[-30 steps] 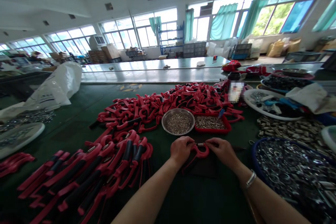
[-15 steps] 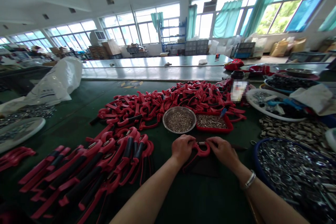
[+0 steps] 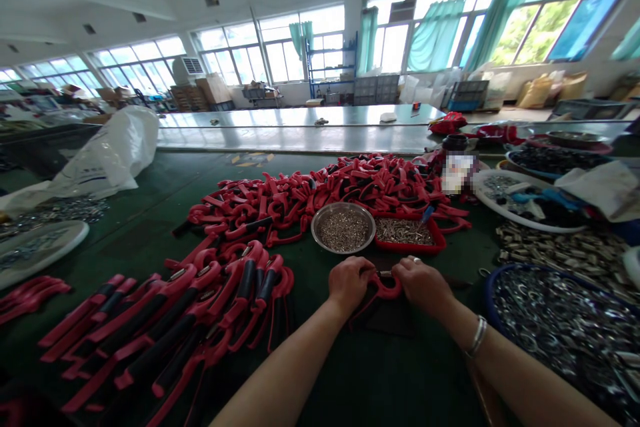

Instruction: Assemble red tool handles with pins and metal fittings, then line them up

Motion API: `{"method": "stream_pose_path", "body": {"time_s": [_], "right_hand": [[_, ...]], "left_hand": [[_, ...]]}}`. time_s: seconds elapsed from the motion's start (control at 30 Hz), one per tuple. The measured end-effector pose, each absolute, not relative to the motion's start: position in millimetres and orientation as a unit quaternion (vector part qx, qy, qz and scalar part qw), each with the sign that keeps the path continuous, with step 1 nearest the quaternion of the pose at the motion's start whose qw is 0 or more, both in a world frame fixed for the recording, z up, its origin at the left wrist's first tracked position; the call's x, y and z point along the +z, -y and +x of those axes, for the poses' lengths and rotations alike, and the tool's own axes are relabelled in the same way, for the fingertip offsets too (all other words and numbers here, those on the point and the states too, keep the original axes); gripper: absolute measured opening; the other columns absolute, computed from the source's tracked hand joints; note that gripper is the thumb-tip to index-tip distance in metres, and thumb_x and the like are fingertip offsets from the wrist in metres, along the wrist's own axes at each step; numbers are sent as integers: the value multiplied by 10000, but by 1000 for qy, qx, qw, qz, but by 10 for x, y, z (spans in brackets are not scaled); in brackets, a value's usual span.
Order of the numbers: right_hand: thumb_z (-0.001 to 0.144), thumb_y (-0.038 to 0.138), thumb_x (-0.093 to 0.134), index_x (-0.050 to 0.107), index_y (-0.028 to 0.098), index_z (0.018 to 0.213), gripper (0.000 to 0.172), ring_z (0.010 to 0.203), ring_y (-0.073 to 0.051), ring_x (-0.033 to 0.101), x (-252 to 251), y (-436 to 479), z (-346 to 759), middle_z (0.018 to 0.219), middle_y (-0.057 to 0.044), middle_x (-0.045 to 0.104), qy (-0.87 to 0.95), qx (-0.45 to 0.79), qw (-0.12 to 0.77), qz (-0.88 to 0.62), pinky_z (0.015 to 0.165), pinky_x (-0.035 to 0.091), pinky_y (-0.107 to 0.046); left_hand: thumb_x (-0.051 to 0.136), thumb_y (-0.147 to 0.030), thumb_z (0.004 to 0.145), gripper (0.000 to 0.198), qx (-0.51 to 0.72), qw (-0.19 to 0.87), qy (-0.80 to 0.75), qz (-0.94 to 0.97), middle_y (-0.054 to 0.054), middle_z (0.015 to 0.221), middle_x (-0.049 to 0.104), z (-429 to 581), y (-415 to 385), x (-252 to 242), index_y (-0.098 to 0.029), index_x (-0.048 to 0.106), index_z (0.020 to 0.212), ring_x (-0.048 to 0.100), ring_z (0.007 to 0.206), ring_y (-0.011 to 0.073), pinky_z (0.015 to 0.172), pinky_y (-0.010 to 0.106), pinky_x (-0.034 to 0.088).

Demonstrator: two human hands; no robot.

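A red curved hand-tool frame with a small metal spring (image 3: 385, 273) across its top lies between my hands, over a dark pad (image 3: 393, 320). My left hand (image 3: 349, 283) is closed, its fingertips pinching the left end of the frame by the spring. At the other end, my right hand (image 3: 423, 285) has its fingers bent onto the frame; its fingertips are partly hidden. Just beyond are a round metal bowl (image 3: 315, 240) of small metal parts and a red tray (image 3: 439, 240) of pin-like pieces.
Red frames with black grips (image 3: 200, 313) lie in rows at my left. A large heap of similar red frames (image 3: 325, 183) spreads behind the bowl. On the right stand a blue-rimmed basin (image 3: 489, 300) of shiny metal parts and a white tray (image 3: 480, 197); loose metal pieces (image 3: 560, 250) lie between.
My right hand has turned and shifted slightly at the frame's right end, its back now showing more. My left hand and the frame stay almost in place.
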State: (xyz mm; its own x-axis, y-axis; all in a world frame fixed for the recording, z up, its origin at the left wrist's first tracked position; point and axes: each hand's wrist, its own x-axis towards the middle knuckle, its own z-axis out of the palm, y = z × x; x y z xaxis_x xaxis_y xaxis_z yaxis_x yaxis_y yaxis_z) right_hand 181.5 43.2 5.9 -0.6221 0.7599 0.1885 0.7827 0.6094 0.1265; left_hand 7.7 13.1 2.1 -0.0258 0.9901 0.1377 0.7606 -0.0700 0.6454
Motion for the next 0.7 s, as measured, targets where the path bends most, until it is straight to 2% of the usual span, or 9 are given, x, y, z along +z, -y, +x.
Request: {"method": "stream_pose_path", "body": {"time_s": [0.13,0.23,0.3,0.37,0.43,0.5,0.6,0.7], "right_hand": [[789,58,428,633,161,808,230,771,-189,551,93,-473,1875,811,-92,623,912,-80,43,-400,678,416,-257],[846,170,420,646,201,859,229,766,-174,564,107,-484,1956,827,-61,632,911,-8,76,-405,664,428,-253],[860,271,428,646,230,936,235,807,-178,574,112,-468,1966,894,-53,638,888,53,142,-435,684,445,-270],[852,339,442,630,235,1012,268,851,-183,581,116,-436,1910,957,-57,635,846,131,248,-454,729,459,-292],[837,363,467,634,216,1007,280,863,-180,587,122,-400,1795,950,-60,638,794,219,356,-441,770,463,-299],[814,377,503,656,197,929,263,825,-173,596,129,-373,1662,893,-54,649,746,301,422,-417,752,472,-290],[767,392,567,665,171,853,256,751,-163,597,142,-355,1528,808,-42,659,692,404,442,-403,691,477,-275],[734,404,608,661,151,838,278,695,-150,590,147,-359,1505,768,-38,663,659,488,414,-395,647,472,-262]], "left_hand": [[518,-306,807,163,339,209,-643,654,-14,914,659,62,-148,-1,-253,660,867,580,857,146,770,247,414],[521,-287,800,162,405,266,-607,630,9,854,660,70,-189,-3,-208,658,836,580,805,143,745,247,425],[546,-283,780,154,459,353,-568,585,19,761,644,94,-212,18,-164,642,804,569,706,122,671,229,429],[597,-296,740,186,498,475,-521,505,7,696,611,125,-215,59,-136,610,835,528,588,84,567,198,406],[661,-338,681,318,501,588,-476,421,-17,668,578,140,-198,106,-132,572,907,460,487,45,458,166,334],[706,-391,625,438,484,660,-438,372,-45,632,534,129,-172,137,-139,547,945,386,419,17,387,149,233],[732,-427,582,488,464,705,-412,342,-64,598,479,77,-143,131,-141,542,929,352,395,7,357,148,138],[756,-420,549,506,455,718,-420,319,-53,621,491,46,-127,96,-137,547,912,406,429,18,357,146,140]]}}
